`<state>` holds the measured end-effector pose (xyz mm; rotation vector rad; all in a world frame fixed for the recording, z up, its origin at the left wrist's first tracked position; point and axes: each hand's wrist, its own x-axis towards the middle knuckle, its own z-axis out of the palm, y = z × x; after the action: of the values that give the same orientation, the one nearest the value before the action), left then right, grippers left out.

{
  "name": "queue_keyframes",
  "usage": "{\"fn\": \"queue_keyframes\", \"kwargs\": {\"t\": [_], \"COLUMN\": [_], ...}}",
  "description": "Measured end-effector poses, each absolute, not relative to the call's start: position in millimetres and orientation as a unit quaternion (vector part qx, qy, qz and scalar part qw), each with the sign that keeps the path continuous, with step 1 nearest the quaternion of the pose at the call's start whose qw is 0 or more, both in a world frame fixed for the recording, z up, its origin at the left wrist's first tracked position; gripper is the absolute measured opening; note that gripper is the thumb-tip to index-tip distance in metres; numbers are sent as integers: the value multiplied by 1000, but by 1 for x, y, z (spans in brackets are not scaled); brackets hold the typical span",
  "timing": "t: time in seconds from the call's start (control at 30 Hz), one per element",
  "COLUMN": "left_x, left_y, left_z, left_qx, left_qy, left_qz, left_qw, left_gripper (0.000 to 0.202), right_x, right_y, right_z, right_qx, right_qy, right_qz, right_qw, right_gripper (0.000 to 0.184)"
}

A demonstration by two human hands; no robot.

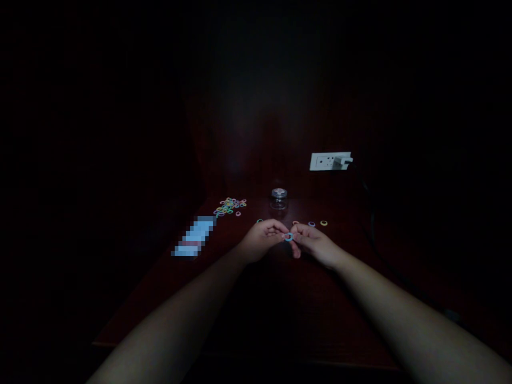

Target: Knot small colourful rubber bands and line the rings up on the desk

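Between my two hands, over the dark reddish table (172, 298), is a small light-blue hair tie (288, 240). My left hand (262, 239) pinches its left side with thumb and forefinger. On the other side, my right hand (316, 242) grips it with closed fingertips. Just beyond my hands lie a purple hair tie (311, 224), a yellow hair tie (324, 223) and a pinkish one (295, 223), partly hidden. A green hair tie (260, 220) shows behind my left hand.
A heap of colourful hair ties (229, 207) lies at the back left. Behind my hands stands a clear lidded jar (279, 198). A pixelated bright rectangle (194, 236) is at left. A wall socket (324, 161) holds a plug (344, 159), whose cable (373, 224) runs down the right side.
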<state>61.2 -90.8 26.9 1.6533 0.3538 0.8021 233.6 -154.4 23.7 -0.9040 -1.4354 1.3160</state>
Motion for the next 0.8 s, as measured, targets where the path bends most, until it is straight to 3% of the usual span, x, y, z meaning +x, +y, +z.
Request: {"fn": "queue_keyframes", "kwargs": {"t": [0.37, 0.8], "left_x": [61, 60], "left_y": [-90, -91], "left_z": [24, 28], "left_qx": [700, 766], "left_qy": [166, 195], "left_qz": [329, 344], "left_qw": [612, 507], "left_gripper": [28, 24], "right_x": [233, 232], "right_y": [-155, -155], "right_z": [24, 28], "right_qx": [-372, -391], "right_qy": [-584, -588], "right_qz": [540, 503], "right_qw": [478, 498], "right_gripper": [35, 29]}}
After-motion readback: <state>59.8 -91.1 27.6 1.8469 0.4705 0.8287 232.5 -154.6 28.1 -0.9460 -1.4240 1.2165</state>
